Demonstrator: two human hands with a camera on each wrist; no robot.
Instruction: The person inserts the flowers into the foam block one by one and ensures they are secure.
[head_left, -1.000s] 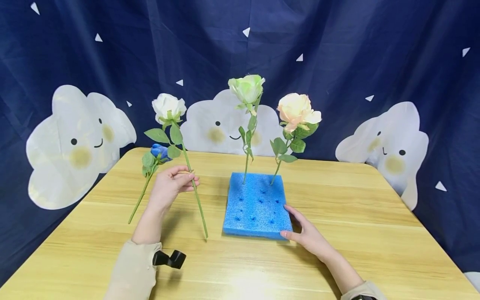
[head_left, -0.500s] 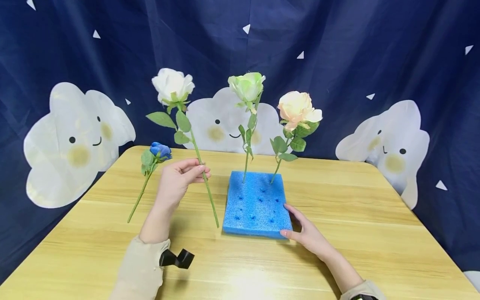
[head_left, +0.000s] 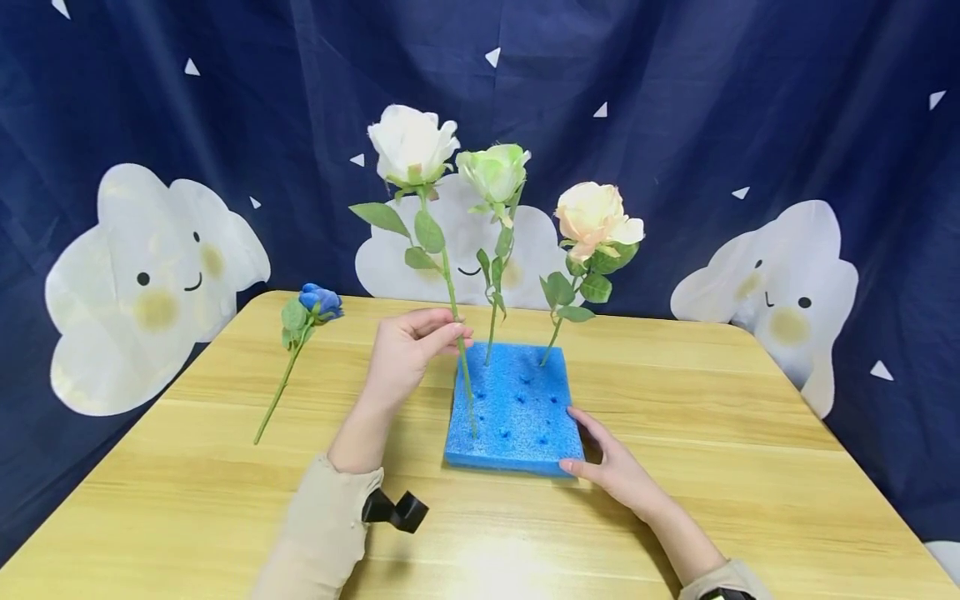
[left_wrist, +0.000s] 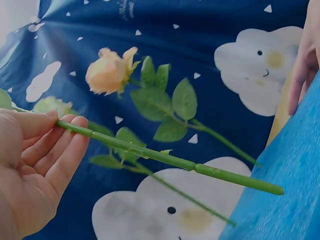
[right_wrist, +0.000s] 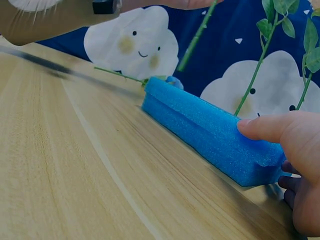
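My left hand [head_left: 405, 354] pinches the stem of a white rose [head_left: 414, 148] between thumb and fingers, bloom up and stem slightly tilted. In the right wrist view the lower end of this stem [right_wrist: 186, 61] hangs above the blue foam block [head_left: 495, 417]; in the head view it overlaps the block's front left part. My right hand [head_left: 618, 471] holds the block at its front right corner, thumb [right_wrist: 260, 127] on the near edge and fingers along the side. A pale green rose [head_left: 493, 175] and a peach rose [head_left: 592, 218] stand in the block's far holes.
On the left of the wooden table [head_left: 675, 400] lies a blue rose [head_left: 321, 302] with its stem pointing toward me. Several holes dot the foam's top. A dark blue curtain [head_left: 675, 75] with cloud prints hangs behind the table.
My left hand has carried the white rose rightward and up, from beside the block to over its front left part. The right hand keeps its hold on the foam.
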